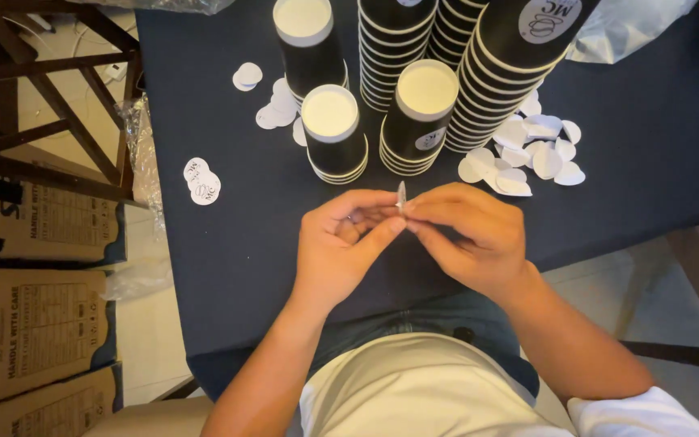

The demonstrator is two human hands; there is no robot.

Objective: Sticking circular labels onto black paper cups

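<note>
A small round white sticker [401,195] stands edge-on between the fingertips of both hands above the dark blue table [236,243]. My left hand [343,243] pinches it from the left, my right hand [471,235] from the right. Just beyond the hands stand stacks of upturned black paper cups [334,133] with white bottoms; the nearest short stacks [419,117] are a hand's width away. Peeled white backing discs [527,154] lie in a heap to the right of the cups.
Two printed round stickers [202,183] lie near the table's left edge, more white discs [273,105] by the left cups. Tall cup stacks [511,57] rise at the back. Cardboard boxes [38,324] and a wooden frame [50,97] stand on the floor left.
</note>
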